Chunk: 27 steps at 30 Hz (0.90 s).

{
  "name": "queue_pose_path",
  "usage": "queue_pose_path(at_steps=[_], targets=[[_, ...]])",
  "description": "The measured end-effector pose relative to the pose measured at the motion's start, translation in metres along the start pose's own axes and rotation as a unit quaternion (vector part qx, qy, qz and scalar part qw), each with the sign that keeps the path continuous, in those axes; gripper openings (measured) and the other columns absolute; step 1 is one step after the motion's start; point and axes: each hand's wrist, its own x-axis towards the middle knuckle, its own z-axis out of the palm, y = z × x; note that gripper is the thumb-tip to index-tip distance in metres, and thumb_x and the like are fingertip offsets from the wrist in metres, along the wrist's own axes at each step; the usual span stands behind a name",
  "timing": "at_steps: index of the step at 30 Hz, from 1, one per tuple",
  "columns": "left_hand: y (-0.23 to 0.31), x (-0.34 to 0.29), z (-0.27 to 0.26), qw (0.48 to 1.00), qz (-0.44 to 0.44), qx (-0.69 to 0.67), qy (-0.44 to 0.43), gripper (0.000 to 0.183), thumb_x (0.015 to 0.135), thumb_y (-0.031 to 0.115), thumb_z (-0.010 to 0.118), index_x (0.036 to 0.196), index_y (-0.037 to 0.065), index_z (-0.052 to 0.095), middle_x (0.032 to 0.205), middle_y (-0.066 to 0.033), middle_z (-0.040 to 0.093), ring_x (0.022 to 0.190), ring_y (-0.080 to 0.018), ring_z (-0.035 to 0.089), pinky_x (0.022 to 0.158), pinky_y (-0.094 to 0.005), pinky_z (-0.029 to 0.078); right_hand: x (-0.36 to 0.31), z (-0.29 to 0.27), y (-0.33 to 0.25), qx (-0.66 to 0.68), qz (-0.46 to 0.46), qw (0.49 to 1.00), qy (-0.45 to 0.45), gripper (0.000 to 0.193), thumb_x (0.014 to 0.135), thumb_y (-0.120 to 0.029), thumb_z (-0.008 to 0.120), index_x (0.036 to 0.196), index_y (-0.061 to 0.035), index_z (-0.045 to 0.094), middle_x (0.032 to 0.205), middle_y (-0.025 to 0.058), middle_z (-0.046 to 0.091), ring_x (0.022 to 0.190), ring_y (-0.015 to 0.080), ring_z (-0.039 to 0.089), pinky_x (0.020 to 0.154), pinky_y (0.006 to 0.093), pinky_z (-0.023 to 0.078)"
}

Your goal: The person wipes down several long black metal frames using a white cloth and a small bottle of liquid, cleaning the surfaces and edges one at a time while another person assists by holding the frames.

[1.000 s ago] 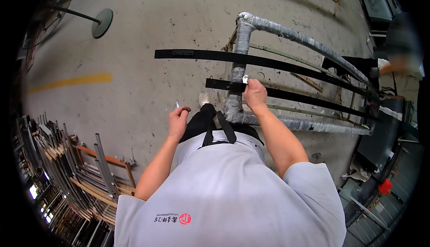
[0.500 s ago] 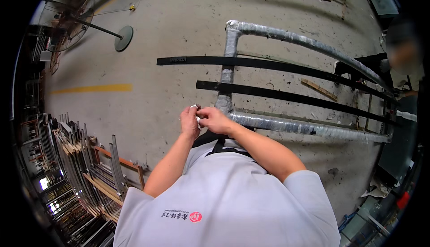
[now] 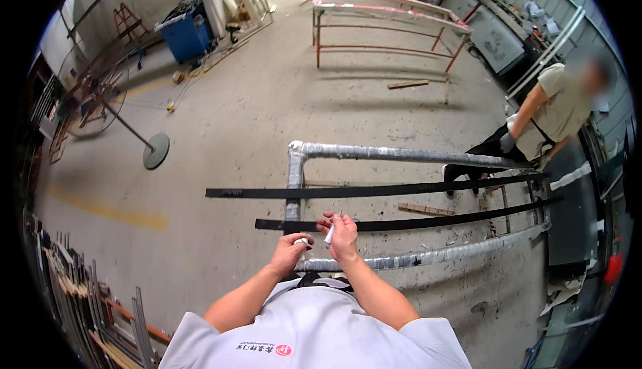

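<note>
My right hand (image 3: 344, 236) grips a short white marker-like stick (image 3: 330, 234) just above the nearer of two long black strips (image 3: 428, 222). My left hand (image 3: 289, 253) is closed on a small white piece (image 3: 302, 241), a little lower and to the left. Both hands hover over the near left corner of a metal frame wrapped in silvery film (image 3: 401, 153). The farther black strip (image 3: 374, 190) also lies across that frame.
Another person (image 3: 555, 111) bends over the frame's far right end. A pole on a round base (image 3: 156, 150) stands at the left, a blue bin (image 3: 184, 35) at the back, an orange rack (image 3: 381, 31) beyond. Metal bars (image 3: 80, 302) are stacked at lower left.
My right hand left the frame's upright and met the left hand; now the two are slightly apart, each with a white piece. The view has tilted up toward the room.
</note>
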Motion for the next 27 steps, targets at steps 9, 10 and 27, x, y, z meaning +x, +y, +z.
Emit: queue_pose_path(at_steps=[9, 10, 27], targets=[[0.047, 0.040, -0.006, 0.988, 0.141, 0.058, 0.002, 0.035, 0.106, 0.020, 0.044, 0.124, -0.001, 0.066, 0.103, -0.0047, 0.069, 0.091, -0.0125, 0.063, 0.082, -0.0269, 0.050, -0.021, 0.040, 0.000, -0.109, 0.036, 0.993, 0.003, 0.031, 0.099, -0.006, 0.054, 0.130, -0.0047, 0.055, 0.093, 0.0020, 0.064, 0.069, 0.0100, 0.061, 0.052, 0.0260, 0.049], [0.043, 0.047, -0.005, 0.981, 0.170, 0.091, -0.008, 0.036, 0.106, 0.019, 0.043, 0.125, -0.002, 0.065, 0.106, -0.0057, 0.069, 0.094, -0.0130, 0.062, 0.083, -0.0277, 0.051, -0.018, 0.035, -0.003, -0.098, 0.052, 0.993, -0.039, 0.026, 0.100, -0.008, 0.054, 0.126, -0.0052, 0.057, 0.091, 0.0012, 0.064, 0.068, 0.0092, 0.060, 0.052, 0.0255, 0.048], [0.019, 0.056, -0.043, 0.995, 0.011, 0.036, -0.094, 0.019, 0.089, 0.005, 0.058, 0.094, -0.007, 0.072, 0.079, -0.0011, 0.067, 0.067, -0.0074, 0.056, 0.060, -0.0248, 0.044, -0.026, 0.016, 0.022, -0.411, -0.060, 0.910, 0.018, 0.023, 0.097, -0.021, 0.066, 0.089, 0.0003, 0.065, 0.073, 0.0031, 0.064, 0.068, 0.0081, 0.055, 0.060, 0.0315, 0.047]])
